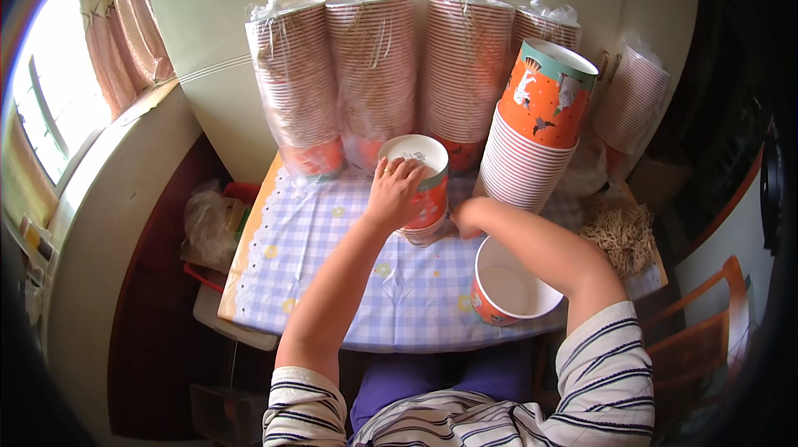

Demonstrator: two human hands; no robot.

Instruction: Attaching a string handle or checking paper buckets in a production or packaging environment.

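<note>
An orange paper tub with a green band and white base (431,202), apparently upside down, tops a short nest of pale rims (426,237) near the middle of the blue-and-white checked table (316,281). The left hand (395,184) lies over the tub's near left edge, fingers reaching onto the white base. The right hand (472,216) is bent low just beside the tub's right side.

Handling this nest well likely means steadying the top lightly with the left fingers, keeping the right hand low by the rims, and moving the column upright so the thin walls neither crease nor jam. The white-mouthed orange tub (511,285) at the table's near edge leaves little elbow room for the right forearm.

The left thumb is hidden, so whether that hand grasps or merely rests cannot be told. The right fingers are out of sight behind the wrist; their hold, too, cannot be told. How many rims are nested is unclear.
</note>
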